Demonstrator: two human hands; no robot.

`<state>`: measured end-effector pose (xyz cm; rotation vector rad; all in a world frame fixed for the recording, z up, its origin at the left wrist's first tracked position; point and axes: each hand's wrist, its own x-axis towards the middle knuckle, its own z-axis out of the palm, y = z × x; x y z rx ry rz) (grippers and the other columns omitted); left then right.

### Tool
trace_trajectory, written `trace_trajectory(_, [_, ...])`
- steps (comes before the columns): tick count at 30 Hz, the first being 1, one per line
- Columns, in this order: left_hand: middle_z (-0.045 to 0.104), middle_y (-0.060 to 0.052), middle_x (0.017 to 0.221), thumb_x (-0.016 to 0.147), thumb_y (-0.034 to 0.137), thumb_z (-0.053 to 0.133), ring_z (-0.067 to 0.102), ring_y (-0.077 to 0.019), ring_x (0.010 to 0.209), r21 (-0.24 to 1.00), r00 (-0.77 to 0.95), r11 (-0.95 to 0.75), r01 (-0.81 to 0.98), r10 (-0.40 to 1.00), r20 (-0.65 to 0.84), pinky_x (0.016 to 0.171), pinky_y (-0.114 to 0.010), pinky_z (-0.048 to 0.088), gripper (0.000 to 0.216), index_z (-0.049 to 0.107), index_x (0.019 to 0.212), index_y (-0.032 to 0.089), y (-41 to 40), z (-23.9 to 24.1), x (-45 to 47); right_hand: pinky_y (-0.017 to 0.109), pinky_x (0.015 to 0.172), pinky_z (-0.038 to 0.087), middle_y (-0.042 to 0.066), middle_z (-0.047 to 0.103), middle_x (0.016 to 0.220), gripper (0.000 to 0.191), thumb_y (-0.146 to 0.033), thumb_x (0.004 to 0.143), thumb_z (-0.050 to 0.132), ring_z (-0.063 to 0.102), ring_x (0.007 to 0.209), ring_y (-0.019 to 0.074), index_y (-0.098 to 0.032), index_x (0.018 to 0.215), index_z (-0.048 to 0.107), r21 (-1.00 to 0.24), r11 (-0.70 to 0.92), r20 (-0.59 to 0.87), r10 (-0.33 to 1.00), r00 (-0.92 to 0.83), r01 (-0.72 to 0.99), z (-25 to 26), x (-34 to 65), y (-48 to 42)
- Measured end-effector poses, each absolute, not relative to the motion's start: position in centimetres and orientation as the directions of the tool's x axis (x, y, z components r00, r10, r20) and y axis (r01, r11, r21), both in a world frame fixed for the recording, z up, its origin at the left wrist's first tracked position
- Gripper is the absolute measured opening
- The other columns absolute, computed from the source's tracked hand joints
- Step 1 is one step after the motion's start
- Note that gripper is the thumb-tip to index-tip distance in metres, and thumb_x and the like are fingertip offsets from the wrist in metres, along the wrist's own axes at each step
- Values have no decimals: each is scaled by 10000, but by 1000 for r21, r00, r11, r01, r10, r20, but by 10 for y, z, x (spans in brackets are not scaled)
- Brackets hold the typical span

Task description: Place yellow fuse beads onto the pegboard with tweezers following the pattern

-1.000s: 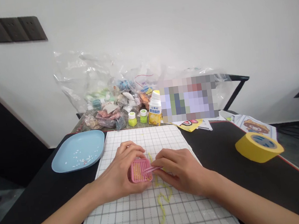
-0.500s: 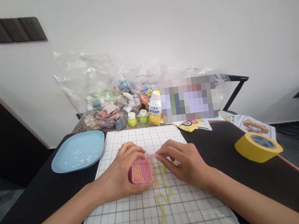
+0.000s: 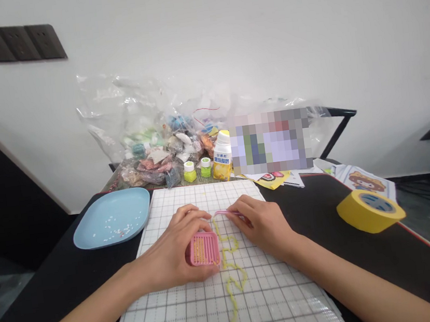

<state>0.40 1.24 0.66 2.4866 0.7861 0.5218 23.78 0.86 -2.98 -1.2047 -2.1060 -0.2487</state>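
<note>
My left hand (image 3: 182, 246) is wrapped around a small pink ridged tray (image 3: 205, 249), fingers at its far edge and thumb at its near edge. Yellow beads lie in the grooves on the tray's left part. Pinched in my right hand (image 3: 260, 223) are pink tweezers (image 3: 226, 212), their tip pointing left just beyond the tray's far right corner. That tip is near the upper end of a wavy yellow-green line of beads (image 3: 233, 294), which runs down the white gridded board (image 3: 178, 311). Whether the tip holds a bead is too small to tell.
At left a blue tray (image 3: 90, 226) carries scattered small white pieces. A yellow tape roll (image 3: 366, 213) lies right. Behind the board stand two small jars (image 3: 190, 172) of green beads, a yogurt bottle (image 3: 222, 157) and clear plastic bags (image 3: 152, 158).
My right hand has moved the tweezers slightly away from me, from the tray's corner to the upper end of the bead line. My left hand stays on the pink tray.
</note>
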Motion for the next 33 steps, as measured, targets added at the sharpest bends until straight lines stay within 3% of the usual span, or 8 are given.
trace_trajectory(33, [533, -92, 1263, 715, 316, 785, 316, -353, 1290, 548, 762, -704, 451, 624, 174, 1034, -571, 365, 422, 528, 1042, 244, 13, 7, 3, 220, 472, 286, 24, 653, 758, 296, -335, 971, 445, 553, 561, 97, -176, 862, 669, -170, 554, 652, 683, -328, 815, -29, 237, 8])
